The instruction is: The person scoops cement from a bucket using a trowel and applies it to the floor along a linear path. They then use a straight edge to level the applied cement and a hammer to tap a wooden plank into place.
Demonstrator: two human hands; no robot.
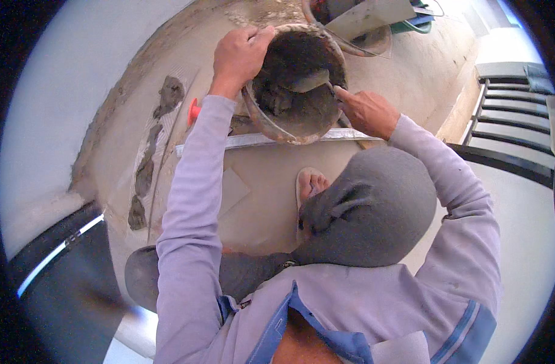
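My left hand (241, 56) grips the upper left rim of a round bucket (271, 130), which is tilted so that its mouth faces me. Dark grey wet mortar (277, 100) coats the inside of the bucket. With my right hand (369, 111) I hold a trowel (310, 81) at the bucket's right side; its handle is mostly hidden in my closed fingers. The trowel's blade is down inside the bucket, against the mortar.
Mortar dabs (144, 176) lie in a strip on the floor at left, beside a red round object (193, 111). A long metal straightedge (241, 141) runs below the bucket. Another container (380, 45) holding a flat board (371, 17) stands behind. A black slatted rack (514, 112) is at right.
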